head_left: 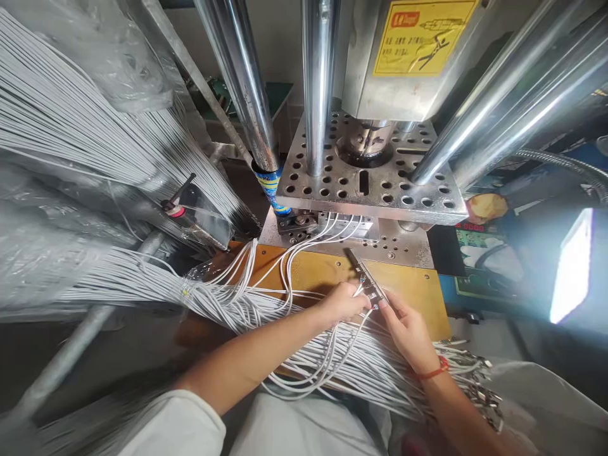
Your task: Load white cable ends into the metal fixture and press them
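Observation:
A narrow metal fixture plate (369, 282) is tilted above the tan board, with small connector ends of white cables seated along it. My right hand (409, 330), with a red band at the wrist, grips the plate's near end, thumb on top. My left hand (346, 303) is closed on a white cable at the plate's left side; its fingertips partly hide the cable end. Below both hands lies a thick bundle of white cables (304, 348). Several other cables (327, 235) run into the press under its perforated steel plate (375, 201).
Steel columns (321, 88) and a cylinder with a yellow warning label (422, 38) rise ahead. A blue can (273, 190) surrounds the base of one column. Hanging white cables (90, 120) fill the left side. At right is a bright lamp (572, 266); another person's hand (487, 208) shows behind.

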`<act>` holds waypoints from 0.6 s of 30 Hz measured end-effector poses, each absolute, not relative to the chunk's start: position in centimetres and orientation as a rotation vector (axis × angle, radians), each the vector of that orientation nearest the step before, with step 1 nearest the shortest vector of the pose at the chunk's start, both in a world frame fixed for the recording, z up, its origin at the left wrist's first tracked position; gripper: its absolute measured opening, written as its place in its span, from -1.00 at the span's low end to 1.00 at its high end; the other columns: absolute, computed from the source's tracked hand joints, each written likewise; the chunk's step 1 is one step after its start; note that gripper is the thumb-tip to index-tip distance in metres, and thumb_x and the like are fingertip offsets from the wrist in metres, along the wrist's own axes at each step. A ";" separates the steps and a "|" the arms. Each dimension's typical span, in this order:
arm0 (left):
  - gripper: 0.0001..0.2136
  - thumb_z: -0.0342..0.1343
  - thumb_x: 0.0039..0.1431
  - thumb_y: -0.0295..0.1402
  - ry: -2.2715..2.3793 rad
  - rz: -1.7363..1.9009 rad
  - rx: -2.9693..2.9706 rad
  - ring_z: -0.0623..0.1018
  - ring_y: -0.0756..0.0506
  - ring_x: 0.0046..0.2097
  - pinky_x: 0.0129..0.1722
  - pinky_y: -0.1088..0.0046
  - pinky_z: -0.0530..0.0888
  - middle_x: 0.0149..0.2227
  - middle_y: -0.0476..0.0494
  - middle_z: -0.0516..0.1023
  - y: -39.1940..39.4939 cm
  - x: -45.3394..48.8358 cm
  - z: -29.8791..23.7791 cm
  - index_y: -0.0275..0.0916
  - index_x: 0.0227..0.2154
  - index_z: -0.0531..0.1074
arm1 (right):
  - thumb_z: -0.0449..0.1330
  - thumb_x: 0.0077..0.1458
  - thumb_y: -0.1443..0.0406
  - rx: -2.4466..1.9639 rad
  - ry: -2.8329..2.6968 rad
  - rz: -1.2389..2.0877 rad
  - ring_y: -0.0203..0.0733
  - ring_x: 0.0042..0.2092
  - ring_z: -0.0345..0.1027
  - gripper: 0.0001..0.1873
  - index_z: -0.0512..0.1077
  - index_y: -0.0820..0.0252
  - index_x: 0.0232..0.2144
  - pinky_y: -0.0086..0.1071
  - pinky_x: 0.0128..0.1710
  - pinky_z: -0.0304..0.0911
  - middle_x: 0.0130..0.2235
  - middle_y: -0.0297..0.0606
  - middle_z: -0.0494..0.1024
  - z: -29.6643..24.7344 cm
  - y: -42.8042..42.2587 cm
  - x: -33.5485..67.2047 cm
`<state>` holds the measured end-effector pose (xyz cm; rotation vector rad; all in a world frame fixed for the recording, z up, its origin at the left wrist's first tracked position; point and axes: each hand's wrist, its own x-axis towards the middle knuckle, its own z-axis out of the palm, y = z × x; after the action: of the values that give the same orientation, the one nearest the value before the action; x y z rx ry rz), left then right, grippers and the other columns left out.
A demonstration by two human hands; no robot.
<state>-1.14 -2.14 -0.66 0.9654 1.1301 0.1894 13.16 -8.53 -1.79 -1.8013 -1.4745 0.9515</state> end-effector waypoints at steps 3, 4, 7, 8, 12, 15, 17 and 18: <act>-0.97 -0.01 -0.09 -0.44 1.099 0.184 0.973 0.00 0.15 -0.73 -0.72 0.59 -0.06 -0.74 0.17 0.06 -2.1 -1.0 -0.5 -0.29 -0.53 0.28 | -0.03 0.07 0.13 -1.827 -1.530 0.884 -0.14 -0.20 0.38 -0.54 0.34 0.26 -0.06 -0.40 -0.26 0.31 -0.14 -0.22 0.47 -1.6 -8.6 13.0; -0.97 -0.02 -0.08 -0.44 1.099 0.198 0.998 0.01 0.15 -0.72 -0.71 0.59 -0.04 -0.74 0.17 0.05 -2.2 -1.0 -0.6 -0.29 -0.54 0.28 | -0.03 0.07 0.13 -1.846 -1.549 0.857 -0.14 -0.19 0.38 -0.54 0.34 0.27 -0.06 -0.40 -0.26 0.31 -0.15 -0.21 0.47 -1.5 -8.6 12.9; -0.95 -0.03 -0.05 -0.44 1.111 0.249 1.100 0.10 0.13 -0.69 -0.68 0.58 0.06 -0.71 0.13 0.11 -2.6 -1.0 -1.1 -0.30 -0.54 0.30 | -0.02 0.06 0.12 -1.895 -1.604 0.780 -0.12 -0.19 0.38 -0.52 0.35 0.30 -0.06 -0.39 -0.25 0.31 -0.14 -0.15 0.46 -1.2 -8.7 12.7; -0.93 -0.03 -0.03 -0.44 1.105 0.266 1.179 0.15 0.11 -0.66 -0.66 0.58 0.11 -0.70 0.10 0.15 -2.7 -1.1 -1.2 -0.30 -0.54 0.31 | -0.02 0.06 0.12 -1.898 -1.615 0.774 -0.13 -0.18 0.38 -0.52 0.35 0.30 -0.07 -0.39 -0.25 0.31 -0.13 -0.15 0.46 -1.1 -8.7 12.7; -0.81 -0.14 0.11 -0.37 1.131 0.388 1.704 0.34 0.03 -0.50 -0.45 0.52 0.27 -0.57 -0.06 0.36 -2.8 -2.1 -1.0 -0.30 -0.48 0.34 | -0.02 0.07 0.13 -1.837 -1.592 0.849 -0.16 -0.18 0.38 -0.55 0.35 0.23 -0.06 -0.42 -0.27 0.32 -0.08 -0.21 0.43 -1.1 -8.5 13.0; -0.80 -0.22 0.18 -0.32 1.264 0.616 1.808 0.40 0.00 -0.35 -0.32 0.50 0.29 -0.38 -0.12 0.41 -2.1 -3.1 -0.5 -0.27 -0.33 0.28 | -0.01 0.06 0.13 -1.807 -1.553 0.888 -0.16 -0.19 0.38 -0.55 0.35 0.24 -0.06 -0.43 -0.29 0.33 -0.08 -0.21 0.42 -1.4 -8.3 13.1; -0.81 -0.22 0.18 -0.29 1.282 0.715 1.705 0.38 0.03 -0.35 -0.34 0.53 0.29 -0.38 -0.08 0.39 -1.6 -3.6 -0.3 -0.25 -0.32 0.25 | -0.01 0.06 0.12 -1.805 -1.544 0.896 -0.16 -0.19 0.38 -0.54 0.35 0.25 -0.06 -0.43 -0.29 0.33 -0.08 -0.20 0.42 -1.5 -8.3 13.1; -0.80 -0.22 0.18 -0.29 1.269 0.718 1.615 0.36 0.05 -0.41 -0.39 0.55 0.28 -0.43 -0.04 0.37 -1.3 -3.7 -0.3 -0.25 -0.35 0.25 | -0.01 0.06 0.12 -1.806 -1.543 0.898 -0.16 -0.18 0.37 -0.54 0.35 0.25 -0.06 -0.44 -0.29 0.33 -0.08 -0.20 0.42 -1.6 -8.2 13.1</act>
<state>-3.72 -1.29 -0.33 1.6149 1.2694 0.7181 13.14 -8.24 -1.57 -1.8064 -1.5425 0.8978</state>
